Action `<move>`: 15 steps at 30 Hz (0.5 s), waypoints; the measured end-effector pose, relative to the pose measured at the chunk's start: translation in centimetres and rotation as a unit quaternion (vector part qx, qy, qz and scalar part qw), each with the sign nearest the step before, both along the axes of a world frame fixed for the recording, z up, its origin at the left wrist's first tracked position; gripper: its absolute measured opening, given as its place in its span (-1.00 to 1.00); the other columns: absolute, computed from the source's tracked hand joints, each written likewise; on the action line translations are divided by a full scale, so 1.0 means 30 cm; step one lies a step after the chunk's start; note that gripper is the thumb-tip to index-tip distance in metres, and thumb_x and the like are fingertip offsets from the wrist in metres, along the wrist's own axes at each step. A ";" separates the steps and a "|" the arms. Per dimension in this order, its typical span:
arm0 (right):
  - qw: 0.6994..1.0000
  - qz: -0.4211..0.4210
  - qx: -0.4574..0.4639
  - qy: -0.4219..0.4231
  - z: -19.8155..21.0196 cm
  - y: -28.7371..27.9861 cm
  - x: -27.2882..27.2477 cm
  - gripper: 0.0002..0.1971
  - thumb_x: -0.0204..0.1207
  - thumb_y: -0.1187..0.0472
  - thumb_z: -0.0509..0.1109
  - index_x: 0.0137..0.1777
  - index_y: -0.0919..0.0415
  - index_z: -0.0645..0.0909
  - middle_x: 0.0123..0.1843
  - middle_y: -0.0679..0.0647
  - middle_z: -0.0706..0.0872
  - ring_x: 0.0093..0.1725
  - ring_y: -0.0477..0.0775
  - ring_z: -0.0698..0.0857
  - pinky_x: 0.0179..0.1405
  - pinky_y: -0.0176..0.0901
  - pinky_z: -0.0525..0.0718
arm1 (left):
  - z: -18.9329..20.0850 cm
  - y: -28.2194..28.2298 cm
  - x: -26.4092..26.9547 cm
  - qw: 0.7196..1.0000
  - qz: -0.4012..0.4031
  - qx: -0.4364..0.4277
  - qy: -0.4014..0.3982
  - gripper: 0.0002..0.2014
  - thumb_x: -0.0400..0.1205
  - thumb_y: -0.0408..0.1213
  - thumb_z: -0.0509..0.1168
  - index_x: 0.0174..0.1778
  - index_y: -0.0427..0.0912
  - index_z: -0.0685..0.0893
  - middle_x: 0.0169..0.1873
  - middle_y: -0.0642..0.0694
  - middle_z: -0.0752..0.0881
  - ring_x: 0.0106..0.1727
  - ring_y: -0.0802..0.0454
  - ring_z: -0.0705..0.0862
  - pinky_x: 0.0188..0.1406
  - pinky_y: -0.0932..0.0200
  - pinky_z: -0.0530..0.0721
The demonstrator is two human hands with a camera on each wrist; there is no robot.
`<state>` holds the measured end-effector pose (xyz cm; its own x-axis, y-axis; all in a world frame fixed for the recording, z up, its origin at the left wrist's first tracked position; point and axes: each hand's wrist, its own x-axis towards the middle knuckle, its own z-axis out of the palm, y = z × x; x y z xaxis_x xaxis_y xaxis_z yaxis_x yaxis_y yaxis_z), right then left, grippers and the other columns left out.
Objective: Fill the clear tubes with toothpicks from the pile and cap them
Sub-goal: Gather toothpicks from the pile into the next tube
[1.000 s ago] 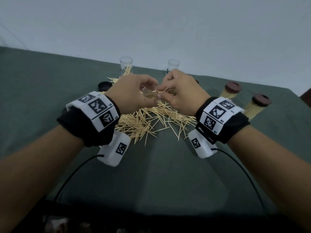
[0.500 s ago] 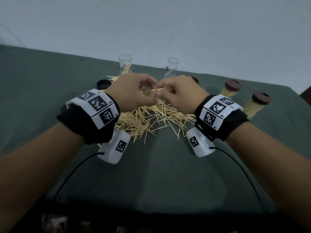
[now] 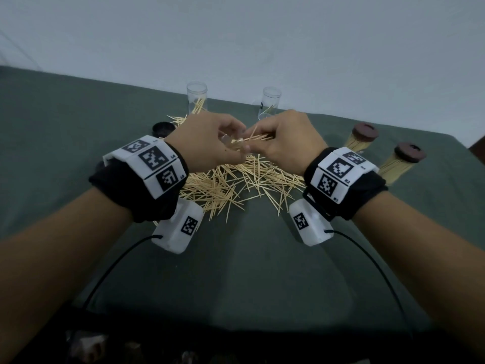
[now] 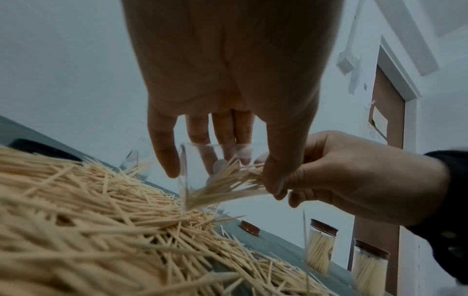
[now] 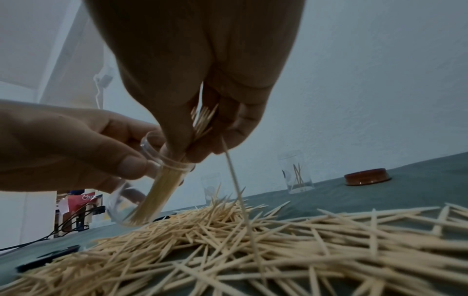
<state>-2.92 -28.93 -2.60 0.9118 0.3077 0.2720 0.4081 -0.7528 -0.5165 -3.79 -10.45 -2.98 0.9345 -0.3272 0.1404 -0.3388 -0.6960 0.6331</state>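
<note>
My left hand (image 3: 210, 145) grips a clear tube (image 5: 142, 192), tilted with its mouth toward the right, just above the toothpick pile (image 3: 236, 182). My right hand (image 3: 283, 143) pinches a bundle of toothpicks (image 4: 228, 186) whose tips are inside the tube's mouth. One loose toothpick (image 5: 235, 180) hangs or falls from the right hand toward the pile. Two more open clear tubes (image 3: 196, 101) (image 3: 270, 103) stand upright at the back, each holding a few toothpicks.
Two filled, brown-capped tubes (image 3: 362, 139) (image 3: 401, 164) stand at the right. A dark cap (image 3: 162, 128) lies left of the pile and a brown cap (image 5: 367, 177) behind it. The green cloth (image 3: 236, 271) covers the table; cables run near its front edge.
Both hands have stayed together over the pile. The right hand has pushed the toothpick bundle further into the tube held by the left hand.
</note>
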 end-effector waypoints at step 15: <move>0.997 -0.003 0.081 -0.005 0.011 0.000 -0.016 -0.80 0.37 0.19 0.63 -0.03 -0.04 0.82 -0.16 -0.14 0.82 -0.19 -0.29 0.75 -0.14 -0.51 0.64 | -0.004 0.000 0.008 0.999 -0.002 -0.035 0.021 -0.55 0.42 0.02 0.56 0.21 0.05 0.69 -0.03 0.21 0.75 0.04 0.26 0.73 -0.06 0.41 0.60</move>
